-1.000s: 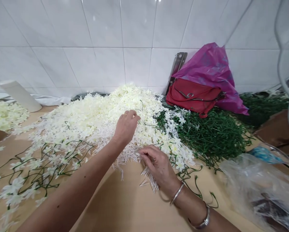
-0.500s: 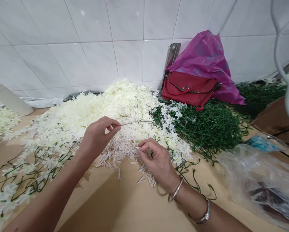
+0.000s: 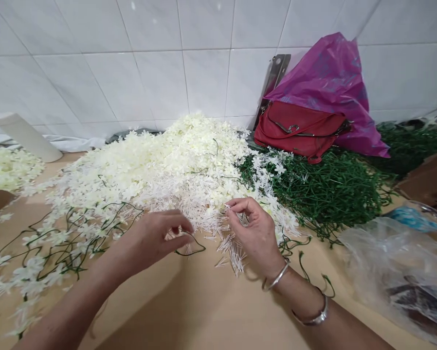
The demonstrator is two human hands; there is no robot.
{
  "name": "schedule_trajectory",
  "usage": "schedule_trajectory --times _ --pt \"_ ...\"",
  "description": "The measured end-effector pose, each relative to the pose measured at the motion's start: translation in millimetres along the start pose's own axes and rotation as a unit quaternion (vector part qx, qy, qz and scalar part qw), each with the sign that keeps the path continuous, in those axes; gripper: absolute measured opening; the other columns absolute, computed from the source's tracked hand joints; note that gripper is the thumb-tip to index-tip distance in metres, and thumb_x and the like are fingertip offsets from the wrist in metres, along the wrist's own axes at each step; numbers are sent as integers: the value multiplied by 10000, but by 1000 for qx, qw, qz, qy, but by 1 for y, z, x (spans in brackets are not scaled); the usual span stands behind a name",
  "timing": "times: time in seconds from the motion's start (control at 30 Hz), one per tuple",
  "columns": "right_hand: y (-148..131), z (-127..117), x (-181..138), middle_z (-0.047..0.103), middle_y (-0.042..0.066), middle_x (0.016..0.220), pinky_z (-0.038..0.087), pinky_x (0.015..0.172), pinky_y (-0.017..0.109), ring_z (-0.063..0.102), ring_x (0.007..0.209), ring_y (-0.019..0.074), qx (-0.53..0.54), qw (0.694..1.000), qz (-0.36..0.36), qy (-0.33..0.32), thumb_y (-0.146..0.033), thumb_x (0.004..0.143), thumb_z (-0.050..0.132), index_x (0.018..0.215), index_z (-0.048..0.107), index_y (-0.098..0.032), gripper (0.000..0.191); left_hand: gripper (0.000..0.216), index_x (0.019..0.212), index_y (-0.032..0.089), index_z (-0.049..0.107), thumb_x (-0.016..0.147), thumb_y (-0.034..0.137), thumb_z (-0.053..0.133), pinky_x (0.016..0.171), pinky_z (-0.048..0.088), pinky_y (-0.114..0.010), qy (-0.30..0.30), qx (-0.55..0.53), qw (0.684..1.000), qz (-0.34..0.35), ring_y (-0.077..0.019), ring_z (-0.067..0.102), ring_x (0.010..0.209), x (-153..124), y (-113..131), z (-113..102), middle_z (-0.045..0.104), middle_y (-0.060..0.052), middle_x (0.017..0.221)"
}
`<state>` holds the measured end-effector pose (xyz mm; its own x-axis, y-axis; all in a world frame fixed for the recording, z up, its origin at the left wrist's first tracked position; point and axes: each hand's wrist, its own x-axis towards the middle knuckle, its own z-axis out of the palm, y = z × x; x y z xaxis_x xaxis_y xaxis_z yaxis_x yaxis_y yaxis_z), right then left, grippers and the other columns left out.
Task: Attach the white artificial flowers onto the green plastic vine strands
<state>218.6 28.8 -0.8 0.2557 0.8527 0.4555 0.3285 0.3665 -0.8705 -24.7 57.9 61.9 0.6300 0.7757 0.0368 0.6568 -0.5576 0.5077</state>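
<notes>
My left hand (image 3: 156, 240) is low over the table, with its thumb and fingers closed on a thin green artificial stem (image 3: 200, 251). The stem curls out below the fingertips; its far end is partly hidden by the hand. In my right hand (image 3: 253, 226), thumb and forefinger pinch a small white stick-like piece (image 3: 227, 206), mostly covered by the fingers. Beyond both hands rises a heap of cream-white artificial flowers (image 3: 189, 146). Thin white sticks (image 3: 233, 255) lie scattered at its front edge, near my right hand.
Flowers on green stems (image 3: 68, 238) spread at the left. A pile of green stems (image 3: 328, 194) lies right, under a red handbag (image 3: 302, 129) and a purple plastic bag (image 3: 324, 73). Clear plastic bags (image 3: 393, 277) lie at the right edge. A white cylinder (image 3: 28, 138) leans at the left.
My left hand has come down and nearer to me from the flower heap, and the green stem now curls below its fingers. My right hand keeps its pinch, and the view has shifted slightly.
</notes>
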Motion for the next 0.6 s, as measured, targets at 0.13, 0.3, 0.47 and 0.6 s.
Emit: schedule_trajectory --times 0.13,0.3,0.47,0.6 --pt "3 -1 2 717 10 842 521 804 324 672 821 180 19 999 34 -18 -248 920 678 825 658 -221 101 183 1149 235 723 1007 261 610 689 517 -281 131 54 989 53 -170 703 808 45 3 18 760 -62 1111" --pt "3 -4 6 725 5 807 523 761 311 667 772 174 58 997 51 -31 -267 925 698 911 720 -213 60 119 1013 156 730 935 104 657 738 539 -331 172 98 975 103 -220 704 864 94 -1 42 745 -93 1022" --pt "0 -7 8 732 3 790 532 757 310 670 756 172 38 998 36 -20 -261 925 703 871 729 -214 76 95 922 177 741 958 138 662 726 528 -316 221 54 970 88 -192 670 812 89 -4 38 748 -73 956" --pt "-5 -7 6 729 12 846 535 787 318 671 814 179 12 1000 -2 -5 -232 926 702 860 718 -225 68 107 948 229 793 952 308 721 661 491 -269 296 -135 946 13 -145 608 726 63 3 33 771 -40 950"
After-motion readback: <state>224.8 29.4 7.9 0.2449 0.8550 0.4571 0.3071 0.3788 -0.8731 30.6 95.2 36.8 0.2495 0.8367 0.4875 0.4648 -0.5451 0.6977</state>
